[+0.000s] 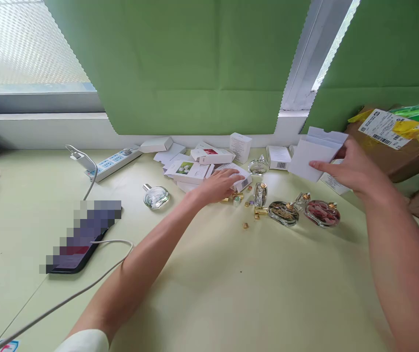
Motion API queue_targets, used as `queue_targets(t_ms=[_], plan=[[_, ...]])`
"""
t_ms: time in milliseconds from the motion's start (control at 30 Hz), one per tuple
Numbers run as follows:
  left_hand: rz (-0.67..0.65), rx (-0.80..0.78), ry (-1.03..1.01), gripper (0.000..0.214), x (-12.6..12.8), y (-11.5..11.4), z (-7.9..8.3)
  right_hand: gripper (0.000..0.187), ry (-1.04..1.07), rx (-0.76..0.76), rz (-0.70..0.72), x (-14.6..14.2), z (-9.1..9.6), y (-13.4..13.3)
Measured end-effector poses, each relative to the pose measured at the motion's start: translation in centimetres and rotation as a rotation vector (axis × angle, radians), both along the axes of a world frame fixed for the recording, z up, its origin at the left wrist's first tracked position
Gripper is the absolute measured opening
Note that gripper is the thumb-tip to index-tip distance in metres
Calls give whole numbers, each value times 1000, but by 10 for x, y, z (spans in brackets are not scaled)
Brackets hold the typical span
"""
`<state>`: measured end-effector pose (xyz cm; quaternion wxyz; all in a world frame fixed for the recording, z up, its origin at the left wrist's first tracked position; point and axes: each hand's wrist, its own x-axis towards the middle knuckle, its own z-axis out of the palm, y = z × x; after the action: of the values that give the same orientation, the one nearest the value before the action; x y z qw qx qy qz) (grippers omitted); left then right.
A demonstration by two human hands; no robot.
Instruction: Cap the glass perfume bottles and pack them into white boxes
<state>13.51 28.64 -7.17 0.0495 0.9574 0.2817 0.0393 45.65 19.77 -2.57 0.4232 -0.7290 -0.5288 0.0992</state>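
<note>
White carton (314,155) at three o'clock, pinched in the right hand (346,166), left hand (221,187) unclenched, splayed over heaped boxes (190,172) at dial centre, glass bottles (283,214) gleaming at four.

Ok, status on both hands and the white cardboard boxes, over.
Right hand holds white cardboard carton, flap up. Left hand at piled white cardboard boxes, grip unclear. Small gold caps nearby.

The left forearm (154,254) is angled inward, the left hand (217,187) held palm down, fingers (232,179) loosely extended; the right forearm (396,244) is stretched forward, the right hand (352,167) set in a pinch.
</note>
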Motion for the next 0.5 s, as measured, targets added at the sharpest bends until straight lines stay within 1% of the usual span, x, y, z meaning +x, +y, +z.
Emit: queue_targets(t_ms=[100, 167, 200, 267, 367, 433, 467, 500], plan=[[19, 24, -4, 42, 0, 3, -9, 88, -14, -65, -11, 7, -11, 8], [40, 40, -17, 39, -1, 7, -12, 95, -27, -33, -6, 7, -13, 10], [50, 46, -20, 39, -2, 8, -13, 94, -45, -17, -9, 6, -13, 10], [73, 56, -23, 38, -3, 11, -15, 81, -88, -18, -4, -2, -8, 7], [115, 62, -21, 35, -5, 13, -16, 45, -124, -77, 75, -22, 4, -2], [131, 61, -18, 36, -6, 12, -12, 21, -137, -56, 151, -37, 10, -6], [129, 57, -17, 37, -6, 10, -9, 14, -139, -36, 193, -44, 12, -7], [122, 47, -20, 39, -6, 8, -4, 13, -139, -20, 231, -49, 13, -8]])
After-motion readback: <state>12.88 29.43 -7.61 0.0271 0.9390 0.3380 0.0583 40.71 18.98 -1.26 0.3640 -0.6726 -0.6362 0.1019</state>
